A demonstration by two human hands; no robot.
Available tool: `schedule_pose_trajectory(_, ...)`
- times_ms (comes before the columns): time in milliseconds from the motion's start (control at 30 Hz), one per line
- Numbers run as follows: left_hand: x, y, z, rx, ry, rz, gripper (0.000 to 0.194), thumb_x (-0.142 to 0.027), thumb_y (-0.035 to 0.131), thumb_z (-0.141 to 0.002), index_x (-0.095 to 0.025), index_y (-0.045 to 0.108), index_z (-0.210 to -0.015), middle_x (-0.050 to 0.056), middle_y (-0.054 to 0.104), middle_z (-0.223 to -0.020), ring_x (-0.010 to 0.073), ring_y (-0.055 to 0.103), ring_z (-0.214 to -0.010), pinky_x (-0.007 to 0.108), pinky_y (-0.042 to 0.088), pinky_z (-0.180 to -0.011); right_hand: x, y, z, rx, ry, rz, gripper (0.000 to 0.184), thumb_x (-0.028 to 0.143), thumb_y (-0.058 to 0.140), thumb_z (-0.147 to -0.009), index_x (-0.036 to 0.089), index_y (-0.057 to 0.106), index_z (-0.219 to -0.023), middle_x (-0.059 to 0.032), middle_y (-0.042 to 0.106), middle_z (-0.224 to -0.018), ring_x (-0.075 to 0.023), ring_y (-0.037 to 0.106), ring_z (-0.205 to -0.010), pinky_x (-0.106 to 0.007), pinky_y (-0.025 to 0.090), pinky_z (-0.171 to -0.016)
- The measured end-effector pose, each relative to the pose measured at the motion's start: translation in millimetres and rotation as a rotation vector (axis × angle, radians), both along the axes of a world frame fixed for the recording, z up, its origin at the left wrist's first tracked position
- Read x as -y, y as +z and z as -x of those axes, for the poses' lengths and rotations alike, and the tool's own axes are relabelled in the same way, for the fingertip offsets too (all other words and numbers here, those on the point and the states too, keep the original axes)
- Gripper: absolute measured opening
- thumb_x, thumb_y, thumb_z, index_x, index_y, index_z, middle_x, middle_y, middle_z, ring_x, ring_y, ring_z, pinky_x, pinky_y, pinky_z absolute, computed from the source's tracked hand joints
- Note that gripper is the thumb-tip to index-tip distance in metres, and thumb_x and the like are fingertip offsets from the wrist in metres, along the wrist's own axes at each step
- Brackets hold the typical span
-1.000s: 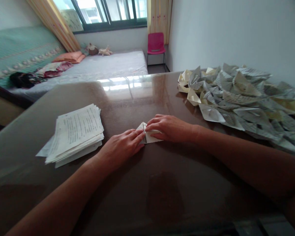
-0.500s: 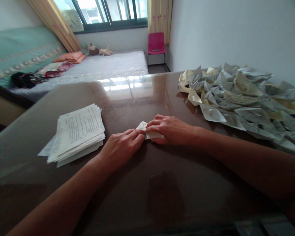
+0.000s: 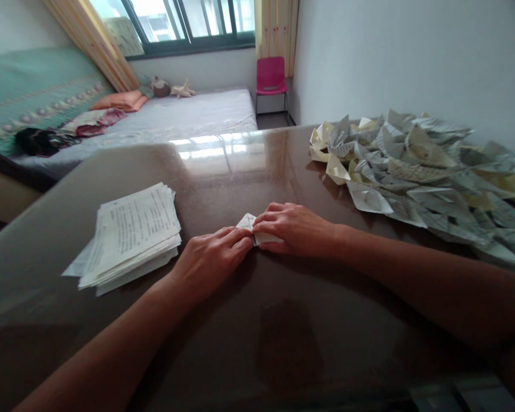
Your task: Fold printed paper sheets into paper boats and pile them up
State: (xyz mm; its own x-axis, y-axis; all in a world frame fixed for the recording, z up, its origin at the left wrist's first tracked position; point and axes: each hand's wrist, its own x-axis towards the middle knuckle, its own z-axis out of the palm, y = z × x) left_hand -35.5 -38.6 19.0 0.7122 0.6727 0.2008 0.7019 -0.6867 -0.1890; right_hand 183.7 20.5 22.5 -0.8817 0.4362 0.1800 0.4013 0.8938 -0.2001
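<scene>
1. While bringing both hands together above the brown bench (image 3: 223, 337), holds a small folded paper (image 3: 246, 221) near the middle of the view; count clock directions from this paper, with twelve at the far side.
2. With the left hand (image 3: 214, 252), reaching in from eight o'clock, covers the paper's left part in a narrow grip, with fingers bent and gathered close.
3. With the right hand (image 3: 298, 230), reaching in from between three and four o'clock, holds the right part in a narrow grip, with fingers over the top and thumb at the near edge. Cannot tell how the paper lies beneath the fingers.
4. Toward twelve o'clock, shows one pointed corner, with dark lines on it.
5. At nine o'clock, well apart from the paper, see a stack of printed sheets (image 3: 133, 229), uneven at the edges.
6. Between two and three o'clock, see a heap of folded paper boats (image 3: 424, 177), some printed, some yellowish, near the white wall (image 3: 390, 51).
7. Past the bench, see a bed (image 3: 214, 111) at eleven o'clock, with orange pillows (image 3: 120, 100) on top, and a pink chair (image 3: 270, 74) at twelve.
</scene>
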Motion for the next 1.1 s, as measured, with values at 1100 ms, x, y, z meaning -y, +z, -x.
schedule_pose_trajectory(1100,2,-0.1,-3,0.034,0.100,-0.066,0.024,-0.037,0.048,-0.094,-0.023,0.062,-0.108,0.002,0.069,-0.111,0.0185,0.064,-0.098,0.027,0.047,-0.066,8,-1.4,7,0.143,0.003,-0.202,0.023,0.025,0.044,-0.096,0.013,0.064,-0.095,-0.0101,0.068,-0.095,-0.0203,0.057,-0.086,-0.034,0.037,-0.075)
